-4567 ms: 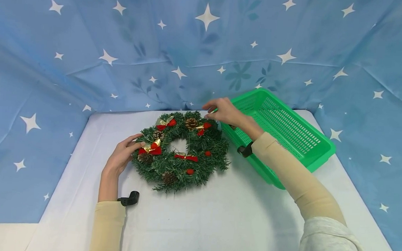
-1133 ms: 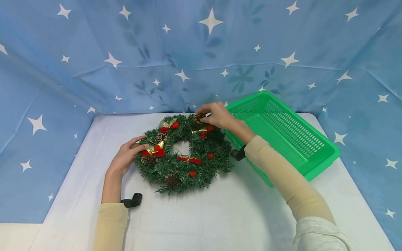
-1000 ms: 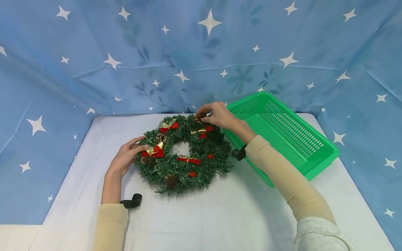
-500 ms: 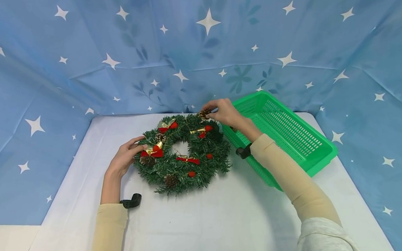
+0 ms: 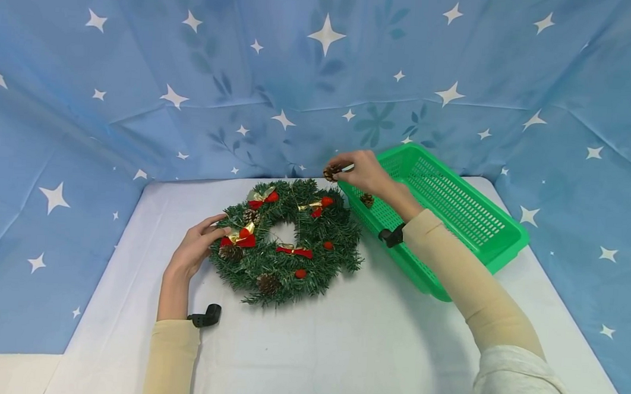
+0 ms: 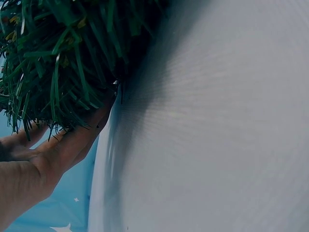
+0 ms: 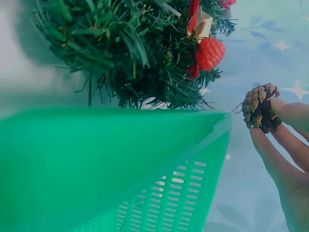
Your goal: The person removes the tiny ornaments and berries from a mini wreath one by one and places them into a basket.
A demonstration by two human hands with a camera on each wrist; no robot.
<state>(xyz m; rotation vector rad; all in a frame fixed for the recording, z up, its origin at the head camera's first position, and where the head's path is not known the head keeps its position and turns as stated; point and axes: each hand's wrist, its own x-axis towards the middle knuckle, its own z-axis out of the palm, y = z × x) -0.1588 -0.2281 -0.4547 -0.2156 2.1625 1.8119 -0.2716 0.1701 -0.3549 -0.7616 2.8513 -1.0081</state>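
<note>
My right hand (image 5: 364,171) pinches a brown pine cone (image 5: 331,173) between thumb and fingers, above the basket's near-left corner. In the right wrist view the pine cone (image 7: 260,107) has a thin wire or string trailing from it. My left hand (image 5: 194,245) grips the left edge of a green Christmas wreath (image 5: 284,278), thumb on top. In the left wrist view its fingers (image 6: 72,145) reach beneath the wreath (image 6: 72,63). Red-and-gold bows (image 5: 293,251), red berries (image 5: 301,273) and pine cones (image 5: 268,284) sit on the wreath.
A green plastic basket (image 5: 500,245) stands tilted at an angle to the wreath's right, with another pine cone (image 5: 366,199) inside. A white cloth (image 5: 307,351) covers the table. Blue star-printed curtain (image 5: 204,72) encloses the back and sides.
Earlier the pine cone sat on the wreath's top; my right hand took hold of it and has moved it right, off the wreath, toward the basket. My left hand stays on the wreath.
</note>
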